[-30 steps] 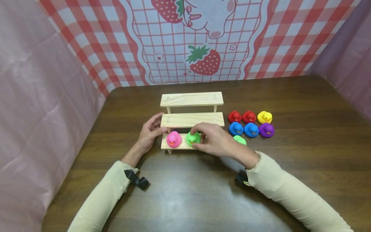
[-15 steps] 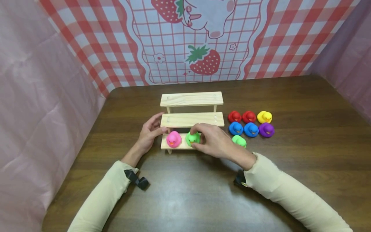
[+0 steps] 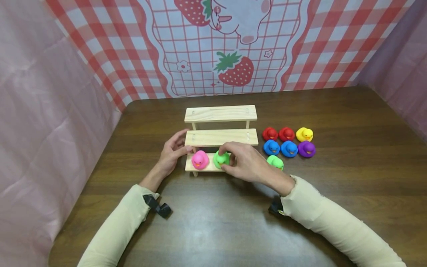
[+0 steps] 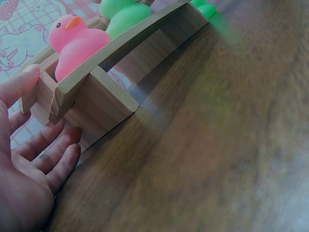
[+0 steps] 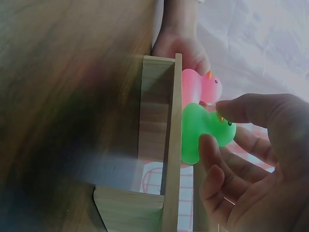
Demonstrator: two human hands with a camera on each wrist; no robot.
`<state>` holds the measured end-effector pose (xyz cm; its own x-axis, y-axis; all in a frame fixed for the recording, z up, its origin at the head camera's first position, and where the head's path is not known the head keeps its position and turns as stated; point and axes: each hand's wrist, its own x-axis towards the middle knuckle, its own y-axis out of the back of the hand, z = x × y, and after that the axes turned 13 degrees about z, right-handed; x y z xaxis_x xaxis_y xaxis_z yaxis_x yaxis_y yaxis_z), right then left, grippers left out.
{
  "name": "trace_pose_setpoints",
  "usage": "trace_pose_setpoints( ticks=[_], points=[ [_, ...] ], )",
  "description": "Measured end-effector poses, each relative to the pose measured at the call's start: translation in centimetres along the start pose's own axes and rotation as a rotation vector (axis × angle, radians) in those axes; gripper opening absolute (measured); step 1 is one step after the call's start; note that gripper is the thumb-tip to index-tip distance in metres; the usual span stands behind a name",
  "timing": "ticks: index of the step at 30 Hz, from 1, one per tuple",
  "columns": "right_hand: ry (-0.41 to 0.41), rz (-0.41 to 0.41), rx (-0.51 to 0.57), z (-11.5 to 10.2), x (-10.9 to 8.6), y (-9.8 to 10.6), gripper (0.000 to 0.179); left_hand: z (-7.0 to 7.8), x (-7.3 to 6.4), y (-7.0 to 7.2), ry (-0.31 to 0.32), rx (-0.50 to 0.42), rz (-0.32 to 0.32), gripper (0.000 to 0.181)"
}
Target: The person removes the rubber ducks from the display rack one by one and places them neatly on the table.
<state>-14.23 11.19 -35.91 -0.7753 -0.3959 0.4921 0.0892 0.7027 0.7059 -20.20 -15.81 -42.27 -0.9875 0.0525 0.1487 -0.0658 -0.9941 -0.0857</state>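
My right hand (image 3: 248, 163) pinches a green rubber duck (image 3: 220, 159) between thumb and fingers. This duck sits on the lowest step of a three-step wooden stand (image 3: 220, 137), just right of a pink rubber duck (image 3: 200, 160). In the right wrist view, the fingers curve around the green duck (image 5: 193, 133), whose base is at the step's surface. At the stand's left end is my left hand (image 3: 170, 154). Up close in the left wrist view, the thumb and fingertips of this hand (image 4: 29, 179) touch the stand's side, the fingers loosely extended.
Right of the stand, several more rubber ducks stand in rows on the brown table (image 3: 213, 230): two red (image 3: 287, 134), one yellow (image 3: 304, 134), two blue (image 3: 289, 149), one purple (image 3: 307, 149) and a green one (image 3: 275, 162) partly behind the right wrist. A checked strawberry cloth (image 3: 233, 48) hangs behind.
The right wrist and forearm have shifted slightly left and down, showing more of the green duck on the table. The held green duck has moved very slightly left. The left hand has stayed put.
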Motion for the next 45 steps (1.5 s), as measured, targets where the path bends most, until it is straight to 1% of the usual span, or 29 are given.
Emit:
trace_pose_setpoints(
  ticks=[7,15,25,30,36,40,45],
  points=[
    [0.009,0.011,0.033,-0.2,0.0,0.3,0.026,-0.1,0.0,0.0,0.011,0.008,0.01,0.067],
    [-0.011,-0.001,0.054,-0.3,-0.1,0.8,0.028,-0.1,0.0,-0.1,0.012,-0.005,0.006,0.066],
    [0.025,0.052,0.089,-0.2,-0.1,1.7,0.027,-0.1,0.0,-0.2,0.006,-0.031,-0.002,0.068],
    [0.038,0.079,0.078,-0.1,0.0,2.4,0.028,0.0,0.0,-0.2,0.013,-0.027,0.004,0.068],
    [0.027,0.077,0.065,-0.1,-0.1,3.3,0.03,0.1,0.0,-0.3,0.023,-0.024,0.005,0.067],
    [0.038,0.084,0.068,0.2,-0.3,3.8,0.03,0.1,0.0,-0.2,0.022,-0.023,0.007,0.067],
    [0.068,0.124,0.074,0.9,-0.6,4.3,0.03,0.1,-0.1,-0.1,0.01,-0.027,0.009,0.067]
  ],
)
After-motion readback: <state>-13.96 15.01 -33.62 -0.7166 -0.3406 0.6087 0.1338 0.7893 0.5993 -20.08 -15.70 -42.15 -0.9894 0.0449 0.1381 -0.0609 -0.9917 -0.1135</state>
